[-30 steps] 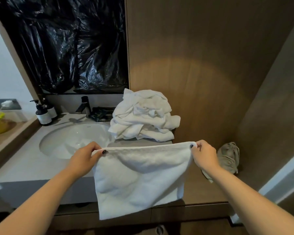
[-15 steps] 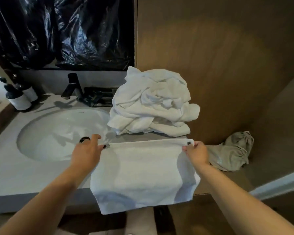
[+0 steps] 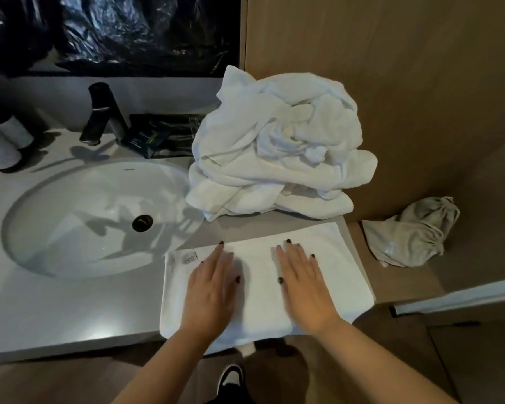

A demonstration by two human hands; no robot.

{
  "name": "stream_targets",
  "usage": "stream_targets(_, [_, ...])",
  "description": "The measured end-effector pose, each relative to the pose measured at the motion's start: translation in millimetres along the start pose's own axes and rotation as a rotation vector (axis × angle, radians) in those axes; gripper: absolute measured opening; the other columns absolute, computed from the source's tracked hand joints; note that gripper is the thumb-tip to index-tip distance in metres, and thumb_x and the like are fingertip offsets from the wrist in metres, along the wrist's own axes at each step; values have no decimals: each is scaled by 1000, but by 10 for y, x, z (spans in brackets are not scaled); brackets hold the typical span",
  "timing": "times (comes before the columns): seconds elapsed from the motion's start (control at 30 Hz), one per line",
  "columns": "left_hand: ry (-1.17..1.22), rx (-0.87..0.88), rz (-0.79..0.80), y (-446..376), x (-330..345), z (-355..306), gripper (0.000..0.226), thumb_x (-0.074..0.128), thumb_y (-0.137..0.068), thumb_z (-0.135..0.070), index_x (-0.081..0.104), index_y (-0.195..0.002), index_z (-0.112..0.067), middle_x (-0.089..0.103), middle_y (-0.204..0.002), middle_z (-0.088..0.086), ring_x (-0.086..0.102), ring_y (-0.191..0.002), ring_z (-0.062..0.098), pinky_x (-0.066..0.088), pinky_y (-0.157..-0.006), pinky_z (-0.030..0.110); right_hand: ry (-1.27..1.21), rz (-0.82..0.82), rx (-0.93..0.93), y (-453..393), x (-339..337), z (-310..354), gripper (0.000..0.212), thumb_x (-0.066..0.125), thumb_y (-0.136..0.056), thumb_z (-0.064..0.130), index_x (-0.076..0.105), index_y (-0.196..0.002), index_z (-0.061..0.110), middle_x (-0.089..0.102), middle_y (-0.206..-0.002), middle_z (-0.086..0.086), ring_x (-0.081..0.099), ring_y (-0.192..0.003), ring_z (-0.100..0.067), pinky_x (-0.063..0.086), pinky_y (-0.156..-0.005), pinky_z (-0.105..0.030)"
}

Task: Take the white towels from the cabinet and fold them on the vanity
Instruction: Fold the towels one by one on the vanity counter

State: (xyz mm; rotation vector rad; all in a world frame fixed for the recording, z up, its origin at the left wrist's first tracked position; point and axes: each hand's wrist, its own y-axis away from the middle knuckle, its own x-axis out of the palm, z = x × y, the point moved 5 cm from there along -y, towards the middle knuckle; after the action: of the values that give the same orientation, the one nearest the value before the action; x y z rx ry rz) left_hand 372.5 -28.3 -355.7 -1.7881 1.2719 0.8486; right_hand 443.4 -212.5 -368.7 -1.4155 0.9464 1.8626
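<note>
- head view: one folded towel (image 3: 263, 287) lies flat on the vanity (image 3: 70, 310) at its front edge, right of the sink (image 3: 70, 217).
- left hand (image 3: 210, 293) and right hand (image 3: 303, 290) press on it, fingers straight, gripping nothing.
- pile (image 3: 277, 147) behind looks unfolded, so most folding seems left.

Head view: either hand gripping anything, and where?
Nothing gripped. Left hand and right hand lie flat, fingers straight, pressing on top of the folded towel on the vanity.
</note>
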Motion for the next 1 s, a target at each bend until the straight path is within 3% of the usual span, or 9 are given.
stream_targets(0.07, [-115, 80, 164, 95, 168, -41, 54, 36, -100, -37, 46, -146, -10, 38, -155, 11, 35, -145, 28, 29, -118, 48, 93, 49, -164, -19, 94, 162, 58, 16, -103, 38, -7, -156, 27, -14, -163, -2, -15, -149, -25, -6, -120, -51])
stream_targets(0.13, [-175, 77, 226, 75, 218, 44, 60, 20, -100, -44, 29, -154, -17, 21, -161, 3, 18, -151, 23, 12, -122, 43, 121, 63, -158, -58, 125, 189, 59, 10, -101, 48, 0, -157, 30, -10, -164, 1, -13, -150, -23, -4, -120, -53])
stream_targets(0.27, [-240, 73, 269, -7, 217, 210, 67, 16, -98, -57, 18, -157, -25, 8, -163, 1, 4, -152, 21, 2, -123, 40, 101, 45, -129, -123, 138, 96, 62, 8, -99, 57, -8, -155, 35, -15, -163, 6, -19, -149, -17, -6, -120, -51])
stream_targets(0.37, [-257, -24, 243, -85, 130, 410, 70, 17, -97, -63, 18, -158, -27, 8, -165, 1, -2, -153, 16, -5, -123, 37, 74, 62, -87, -141, 151, 55, 66, 10, -98, 63, -10, -155, 35, -17, -163, 6, -21, -149, -16, -6, -121, -51])
stream_targets(0.57, [-220, -107, 245, -147, 56, 598, 75, 6, -94, -68, 6, -158, -28, 1, -166, -1, -16, -150, 7, -19, -117, 26, 97, 79, 36, -176, 131, -150, 77, -2, -88, 75, -28, -149, 35, -37, -155, 8, -36, -141, -11, -20, -117, -44])
stream_targets(0.77, [-119, -79, 181, -182, -44, 547, 72, 21, -96, -59, 27, -156, -19, 15, -165, 1, -3, -150, 8, -18, -117, 24, 70, 106, 83, -226, 97, -192, 80, -7, -84, 76, -32, -147, 34, -41, -153, 8, -41, -139, -11, -22, -116, -44])
stream_targets(0.83, [-56, -27, 124, -166, -113, 481, 64, 30, -97, -46, 42, -149, -11, 31, -160, 7, 18, -151, 20, 2, -123, 38, 67, 110, 86, -243, 83, -193, 80, -7, -84, 76, -32, -147, 34, -41, -153, 7, -41, -138, -12, -22, -116, -44])
stream_targets(0.9, [-19, 68, 39, -87, -177, 384, 54, 37, -96, -31, 53, -140, -4, 42, -152, 15, 35, -144, 32, 23, -119, 51, 56, 111, 88, -280, 57, -195, 80, -8, -83, 76, -31, -146, 34, -39, -154, 7, -39, -139, -12, -21, -116, -44])
stream_targets(1.0, [5, 143, -5, 174, -113, 186, 47, 47, -95, -19, 55, -138, -4, 44, -151, 16, 36, -143, 33, 29, -117, 51, 67, 130, 86, -364, 10, -238, 78, 2, -90, 72, -27, -150, 31, -36, -156, 5, -34, -142, -14, -17, -118, -46])
